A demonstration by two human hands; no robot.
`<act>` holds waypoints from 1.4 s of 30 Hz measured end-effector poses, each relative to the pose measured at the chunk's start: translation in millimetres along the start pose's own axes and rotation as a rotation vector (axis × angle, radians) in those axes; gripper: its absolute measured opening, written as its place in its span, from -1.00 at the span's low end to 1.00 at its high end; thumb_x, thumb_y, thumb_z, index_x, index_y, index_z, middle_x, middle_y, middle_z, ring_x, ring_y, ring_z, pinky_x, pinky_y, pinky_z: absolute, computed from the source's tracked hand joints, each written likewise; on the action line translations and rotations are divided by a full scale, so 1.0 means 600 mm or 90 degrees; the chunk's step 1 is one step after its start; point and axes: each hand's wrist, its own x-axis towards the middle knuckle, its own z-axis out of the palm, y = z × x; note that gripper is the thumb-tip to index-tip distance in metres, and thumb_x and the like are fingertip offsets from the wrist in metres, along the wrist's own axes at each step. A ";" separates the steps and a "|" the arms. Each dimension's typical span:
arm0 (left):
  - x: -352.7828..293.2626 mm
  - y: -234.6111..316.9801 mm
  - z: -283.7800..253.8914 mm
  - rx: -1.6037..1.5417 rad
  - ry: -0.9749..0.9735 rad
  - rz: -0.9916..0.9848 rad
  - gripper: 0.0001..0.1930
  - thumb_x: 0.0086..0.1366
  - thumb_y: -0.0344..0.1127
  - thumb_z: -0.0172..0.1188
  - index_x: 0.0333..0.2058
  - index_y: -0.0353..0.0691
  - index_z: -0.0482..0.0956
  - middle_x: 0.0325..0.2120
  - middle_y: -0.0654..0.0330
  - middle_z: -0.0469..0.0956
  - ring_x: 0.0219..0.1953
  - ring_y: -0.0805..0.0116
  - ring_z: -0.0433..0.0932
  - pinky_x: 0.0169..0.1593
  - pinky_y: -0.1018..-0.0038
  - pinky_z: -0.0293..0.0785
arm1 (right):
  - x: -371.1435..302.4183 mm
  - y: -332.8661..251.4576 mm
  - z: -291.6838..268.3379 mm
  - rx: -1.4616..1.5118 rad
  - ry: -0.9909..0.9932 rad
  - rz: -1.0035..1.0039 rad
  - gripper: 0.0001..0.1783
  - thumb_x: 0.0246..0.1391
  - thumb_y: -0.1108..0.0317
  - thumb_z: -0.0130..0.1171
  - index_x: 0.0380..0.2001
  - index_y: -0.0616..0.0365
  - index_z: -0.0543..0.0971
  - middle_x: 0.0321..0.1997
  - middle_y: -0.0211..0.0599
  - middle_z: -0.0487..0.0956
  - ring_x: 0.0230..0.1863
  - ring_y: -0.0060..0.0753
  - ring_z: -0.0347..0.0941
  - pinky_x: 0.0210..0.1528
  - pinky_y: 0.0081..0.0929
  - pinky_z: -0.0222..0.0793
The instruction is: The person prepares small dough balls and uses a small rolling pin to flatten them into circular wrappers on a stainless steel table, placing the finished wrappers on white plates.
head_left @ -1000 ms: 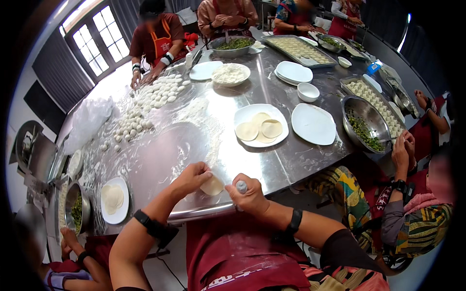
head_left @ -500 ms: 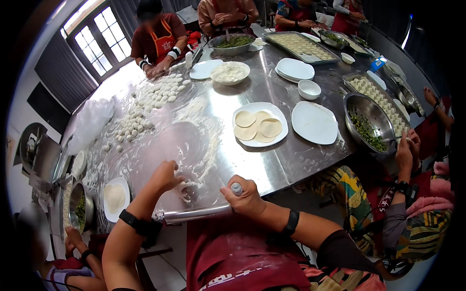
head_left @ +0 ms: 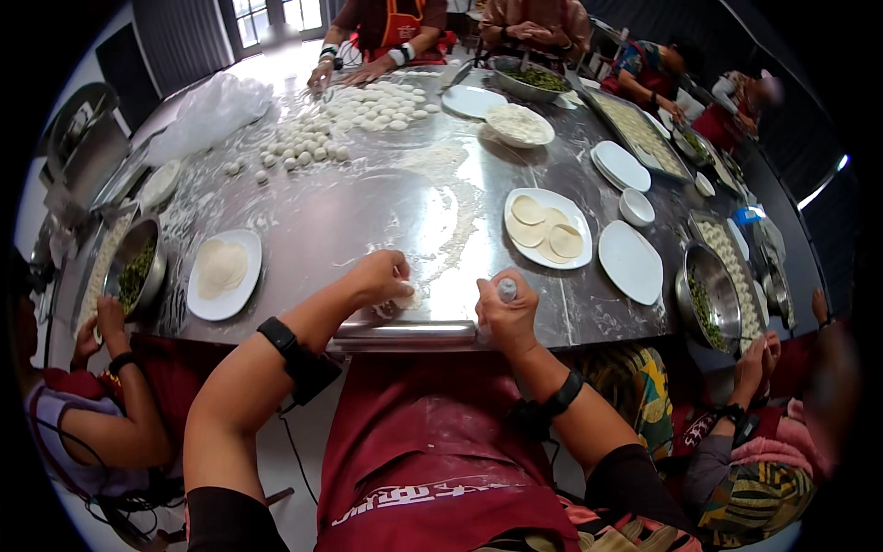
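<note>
Near the front edge of the steel table, my left hand (head_left: 379, 278) has its fingers curled down on a small pale dough piece (head_left: 405, 296), mostly hidden beneath them. To its right, my right hand (head_left: 509, 313) is closed round a rolling pin (head_left: 506, 290); only its rounded grey end shows above the fist. A shiny steel bar (head_left: 405, 337) lies along the edge in front of my body. Beyond my right hand, a white plate (head_left: 550, 258) carries several round flat wrappers (head_left: 528, 211). Left of my left forearm, another plate (head_left: 199, 299) bears a stack of wrappers (head_left: 222, 268).
Dough balls (head_left: 308, 147) and flattened pieces (head_left: 382, 106) lie on the floured table. A flour bowl (head_left: 520, 125) and a bare plate (head_left: 631, 262) stand farther right. Steel bowls of green filling (head_left: 704, 304) and dumpling trays flank me. Several people work around the table.
My view has turned, so the table sits differently in the picture. My left hand's fingers now press on the dough piece near the edge. My right hand still grips the rolling pin.
</note>
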 end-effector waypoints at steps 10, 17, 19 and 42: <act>0.004 0.020 0.001 0.061 -0.031 0.059 -0.87 0.04 -0.40 0.25 -0.43 -0.32 0.62 -0.58 0.19 0.57 -0.46 0.38 0.55 -0.36 0.45 0.45 | 0.099 0.070 0.021 -0.102 0.011 -0.092 -0.80 0.04 0.50 0.16 -0.57 0.15 0.36 -0.74 -0.46 0.36 -0.79 -0.67 0.26 -0.80 -0.61 0.08; -0.032 0.021 0.018 -0.031 -0.025 0.039 -0.90 0.07 -0.44 0.20 -0.45 -0.36 0.56 -0.56 0.16 0.56 -0.44 0.37 0.54 -0.33 0.45 0.44 | 0.065 0.057 0.005 -0.126 0.037 -0.138 -0.79 0.04 0.52 0.15 -0.58 0.15 0.34 -0.76 -0.43 0.37 -0.80 -0.65 0.29 -0.81 -0.62 0.09; -0.019 0.030 0.020 0.004 -0.002 0.054 -0.87 0.08 -0.40 0.21 -0.43 -0.37 0.57 -0.55 0.09 0.57 -0.43 0.36 0.54 -0.31 0.44 0.44 | 0.100 0.052 0.026 -0.118 0.032 -0.124 -0.75 0.04 0.52 0.16 -0.60 0.15 0.32 -0.77 -0.49 0.32 -0.82 -0.65 0.25 -0.81 -0.60 0.07; -0.022 0.020 0.017 -0.144 -0.094 -0.044 -0.94 0.07 -0.47 0.14 -0.46 -0.33 0.47 -0.56 0.20 0.51 -0.48 0.42 0.48 -0.36 0.44 0.41 | -0.013 0.011 -0.013 -0.060 -0.007 -0.068 -0.79 0.04 0.53 0.16 -0.57 0.16 0.35 -0.76 -0.42 0.39 -0.79 -0.64 0.30 -0.80 -0.60 0.10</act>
